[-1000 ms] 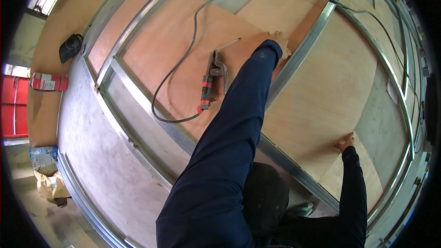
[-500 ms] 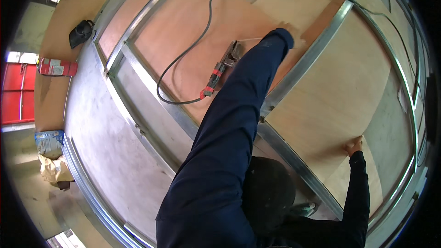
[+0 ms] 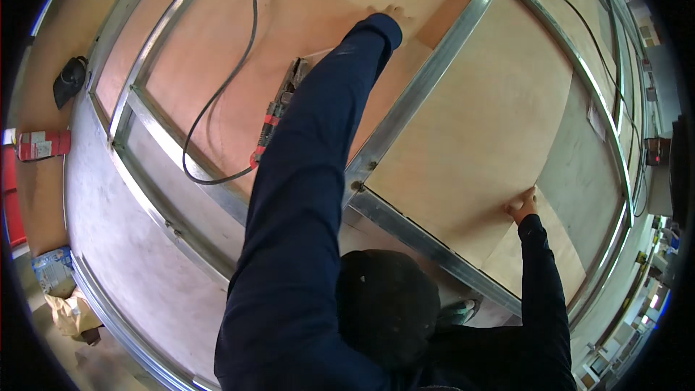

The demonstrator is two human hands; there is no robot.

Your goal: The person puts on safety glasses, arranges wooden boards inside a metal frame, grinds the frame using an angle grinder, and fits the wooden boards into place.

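My left hand (image 3: 391,12) reaches far forward onto a tan plywood sheet (image 3: 289,22), near a seam between two sheets. Its fingers show only in part past the dark blue cuff and look spread, with nothing visible in them. Lower right, my right hand (image 3: 523,206) is closed on the edge of another plywood sheet (image 3: 485,123), thumb and fingers pressed to it. A smaller plywood piece (image 3: 546,246) lies right under that hand. Beside my left forearm rests a red and black corded power tool (image 3: 271,116), partly hidden by the sleeve.
Metal frame bars (image 3: 434,65) cross the sheets, and a black cord (image 3: 250,43) loops over them. At the left are a black cap (image 3: 70,83), a red cylinder (image 3: 43,145) and a brown paper bag (image 3: 72,313). My knee (image 3: 391,304) is between my arms.
The whole view has shifted, so the frame, tool and both arms appear further left. My left hand, blurred before, is clearer now. My right hand keeps its grip on the sheet edge.
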